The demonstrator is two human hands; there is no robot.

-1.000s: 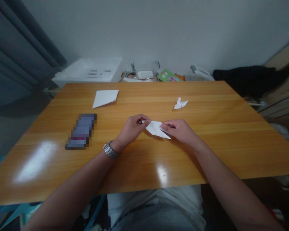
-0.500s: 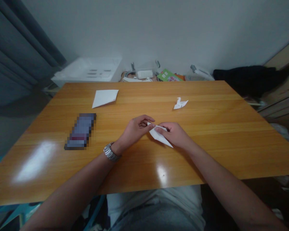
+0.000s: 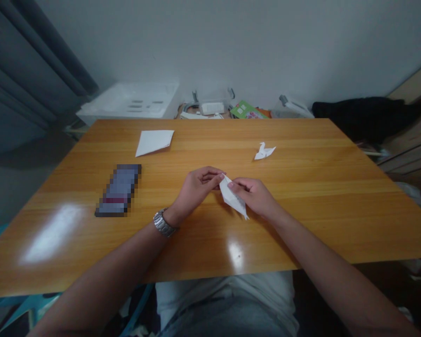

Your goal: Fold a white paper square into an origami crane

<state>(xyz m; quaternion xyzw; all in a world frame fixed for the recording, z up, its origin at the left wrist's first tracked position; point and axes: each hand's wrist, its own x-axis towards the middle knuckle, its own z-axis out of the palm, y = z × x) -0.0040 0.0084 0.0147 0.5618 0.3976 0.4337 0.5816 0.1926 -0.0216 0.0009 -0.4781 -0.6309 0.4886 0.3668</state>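
Between my hands is a folded piece of white paper (image 3: 233, 199), a narrow kite shape whose lower tip points toward me and shows two small points. My left hand (image 3: 202, 182) pinches its upper corner between thumb and fingers. On its right edge, my right hand (image 3: 250, 192) is closed with the thumb on top; the fingers beneath are partly hidden. The paper is held just over the wooden table (image 3: 196, 248). Farther back to the right stands a small white origami bird (image 3: 264, 151).
White paper sheets (image 3: 155, 142) lie at the back left of the table. A phone (image 3: 119, 189) with a blurred screen lies nearer, left of my hands. Behind the table are a white plastic tray (image 3: 129, 103), a green booklet (image 3: 247, 110) and dark cloth (image 3: 365, 112).
The folded paper has turned so its lower tip points more toward me, and that tip now shows two points. Both hands keep hold of it in nearly the same place.
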